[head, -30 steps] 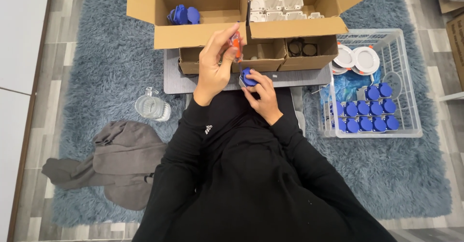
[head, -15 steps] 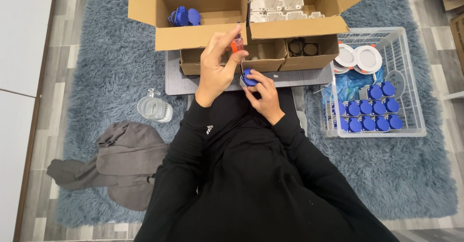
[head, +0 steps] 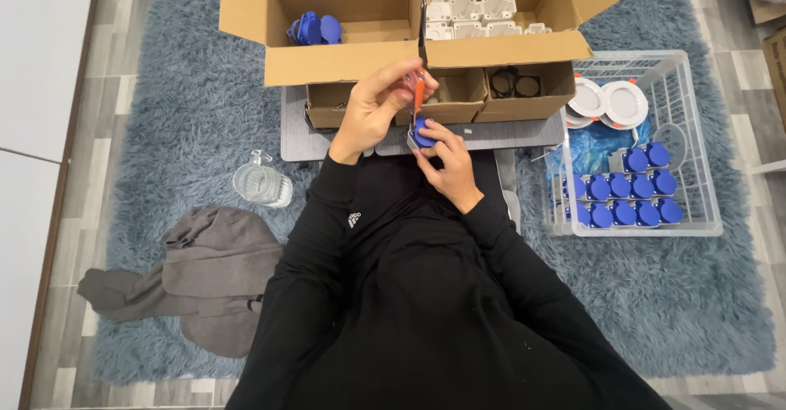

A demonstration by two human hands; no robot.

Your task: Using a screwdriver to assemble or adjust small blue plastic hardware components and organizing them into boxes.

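head view: person sat on the blue rug [head: 164,115], hands over the grey board [head: 299,135].
right hand [head: 449,163]: pinched the blue socket part [head: 422,134] at the board's near edge.
left hand [head: 372,111]: gripped the orange screwdriver [head: 418,96], tip down on it.
technique: best kept upright, part braced firmly.
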